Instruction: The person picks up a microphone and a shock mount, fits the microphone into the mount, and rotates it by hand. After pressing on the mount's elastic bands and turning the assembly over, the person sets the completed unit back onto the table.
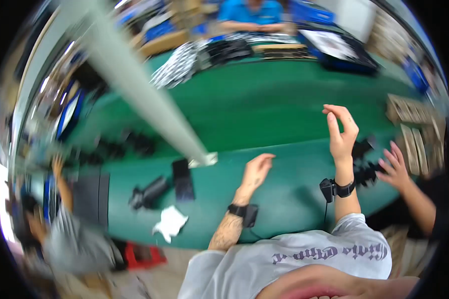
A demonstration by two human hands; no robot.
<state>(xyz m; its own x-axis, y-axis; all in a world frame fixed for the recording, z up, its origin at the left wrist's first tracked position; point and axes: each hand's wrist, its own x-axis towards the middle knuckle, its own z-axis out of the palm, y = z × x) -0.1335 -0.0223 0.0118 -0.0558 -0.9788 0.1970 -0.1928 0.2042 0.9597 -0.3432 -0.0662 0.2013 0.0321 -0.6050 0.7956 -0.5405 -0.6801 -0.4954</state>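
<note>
My left hand (257,172) is over the green table (279,197), its fingers loosely bent and pointing right. Nothing shows in it. Higher up and further right, my right hand (341,133) is raised, thumb and fingers curved with a gap between them, and empty. Both wrists wear black straps with small boxes. A black object (366,172) of unclear kind stands just right of my right wrist, next to a co-worker's spread hand (396,169). Left of my left hand lie a dark flat rectangular piece (183,180), a black cylindrical object (149,192) and a crumpled white cloth (170,223).
A pale post (149,99) slants down to the table. Silvery strips (179,65) and a dark blue bin (341,50) lie along the far edge, where a person in blue sits. Cardboard trays (409,110) stand at right. Another person (80,239) works at left, beside black sheets (91,199).
</note>
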